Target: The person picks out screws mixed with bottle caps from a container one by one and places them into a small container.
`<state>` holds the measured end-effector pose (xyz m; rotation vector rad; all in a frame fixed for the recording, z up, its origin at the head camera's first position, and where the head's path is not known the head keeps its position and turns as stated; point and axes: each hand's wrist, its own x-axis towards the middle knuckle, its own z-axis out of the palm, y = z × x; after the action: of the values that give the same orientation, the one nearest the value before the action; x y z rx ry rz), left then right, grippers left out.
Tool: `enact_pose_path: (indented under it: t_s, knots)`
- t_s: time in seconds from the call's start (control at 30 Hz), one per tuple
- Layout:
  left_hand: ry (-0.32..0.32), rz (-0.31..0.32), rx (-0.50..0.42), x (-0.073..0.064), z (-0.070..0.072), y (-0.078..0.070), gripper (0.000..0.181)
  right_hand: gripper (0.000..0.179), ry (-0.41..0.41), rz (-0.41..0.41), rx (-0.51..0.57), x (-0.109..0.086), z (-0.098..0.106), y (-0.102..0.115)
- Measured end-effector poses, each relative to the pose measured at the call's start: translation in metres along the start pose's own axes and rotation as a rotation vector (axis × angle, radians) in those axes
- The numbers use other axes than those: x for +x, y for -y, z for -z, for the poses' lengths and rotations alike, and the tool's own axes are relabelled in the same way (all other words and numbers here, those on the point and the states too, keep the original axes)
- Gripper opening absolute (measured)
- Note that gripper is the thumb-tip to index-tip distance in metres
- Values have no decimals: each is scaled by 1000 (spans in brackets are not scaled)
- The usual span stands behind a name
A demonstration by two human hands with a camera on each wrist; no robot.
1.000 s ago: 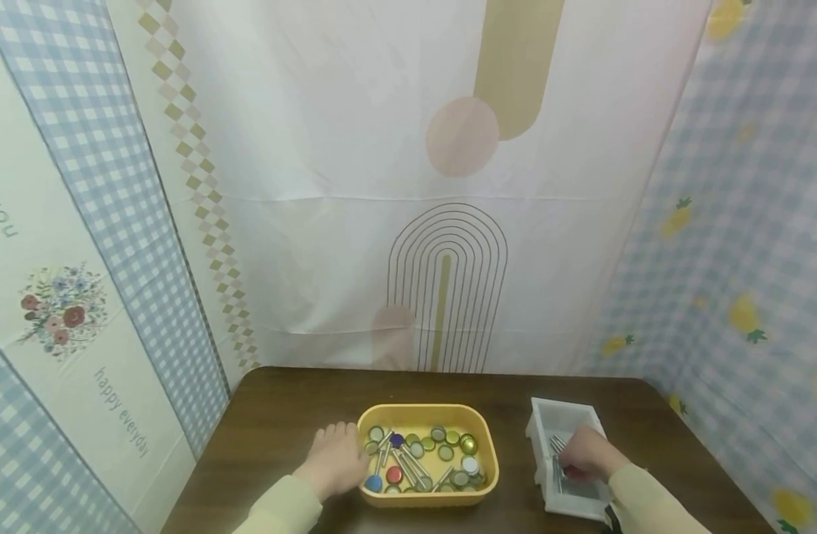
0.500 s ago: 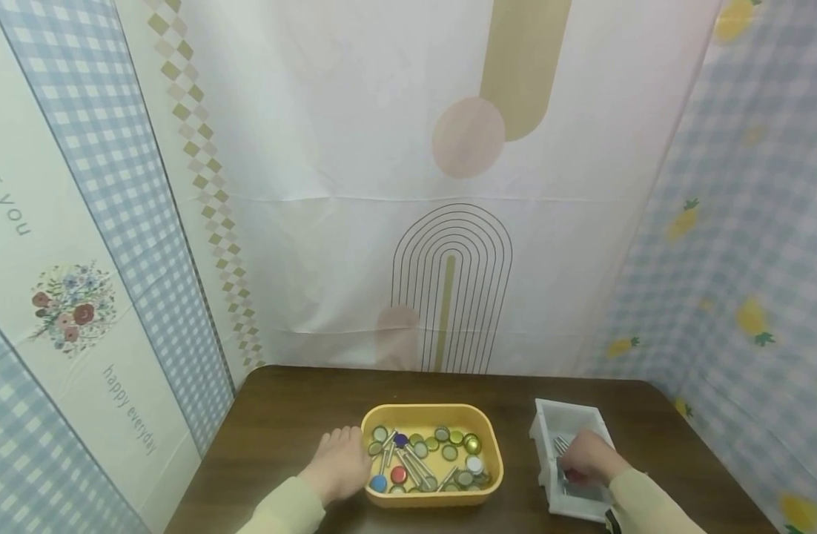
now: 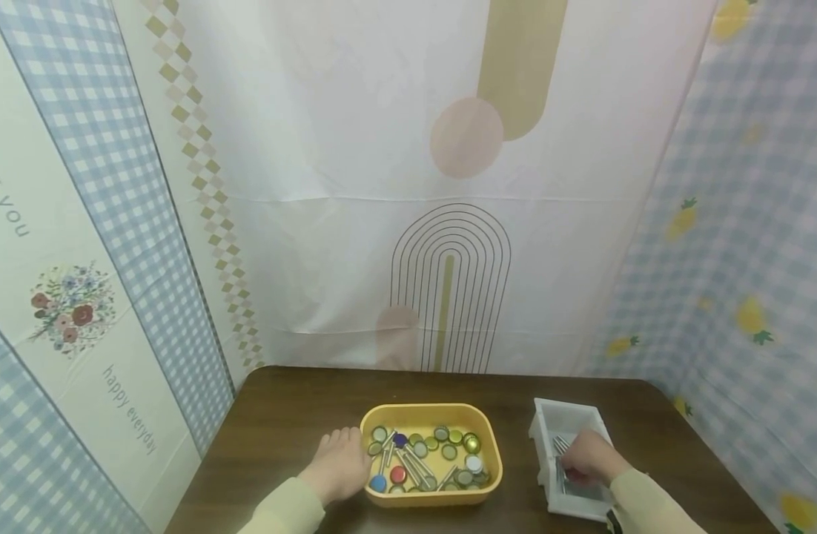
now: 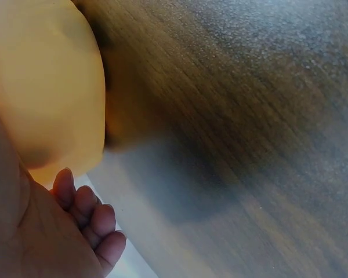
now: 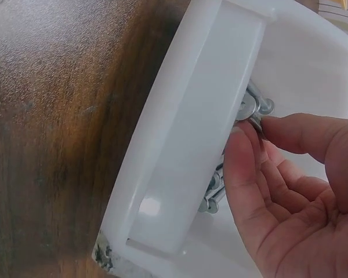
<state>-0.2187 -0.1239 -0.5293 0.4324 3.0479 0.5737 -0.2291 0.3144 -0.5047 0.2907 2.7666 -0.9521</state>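
Observation:
My left hand (image 3: 342,461) lies at the left rim of a yellow plastic basket (image 3: 430,500). In the left wrist view its fingers (image 4: 103,219) are loosely bent beside the basket's wall (image 4: 52,87); the thumb is mostly hidden. The basket holds several bottle caps, mostly gold and silver with a red (image 3: 398,475) and a blue one (image 3: 378,483), and several metal bolts. My right hand (image 3: 590,454) reaches into a white plastic tray (image 3: 577,506). Its thumb and forefinger pinch a metal bolt (image 5: 247,108) with a round head. More bolts (image 5: 213,197) lie beneath the hand.
Basket and tray stand apart on a dark wooden table (image 3: 302,397) with rounded far corners. A patterned white cloth (image 3: 328,259) hangs behind it. Checked cloths (image 3: 722,297) hang at both sides.
The head view has shifted slightly. Both hands stay in place, the left at the basket and the right inside the tray; basket and tray have not moved.

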Motion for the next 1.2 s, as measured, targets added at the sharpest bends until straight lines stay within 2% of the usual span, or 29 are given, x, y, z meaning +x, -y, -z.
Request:
enact_pose_path:
  t_s: [0.23,0.4,0.57,0.7,0.83,0.97,1.1,1.2]
  knots:
    - [-5,11,7,3,-10,8,27,21,-22,53,-63,3,5,-4]
    - [11,22,-9,-2,-3,3,27,20,0,36,-45,8,19,2]
    - [27,31,-11,-3,1,3,27,26,16,14,35,3,39,33]
    - [35,40,-20,-4,5,3,27,21,-2,62,142,-6,44,71]
    - [31,35,-15,-5,6,3,28,19,27,115,236,-12,25,110]
    - [30,31,-19,-3,5,4,28,16,112,146,226,-20,-12,140]
    - [42,28,-29,0,3,4,29,13,213,150,217,-24,-48,155]
    - [43,24,-34,2,0,3,29,11,249,138,191,-24,-67,157]
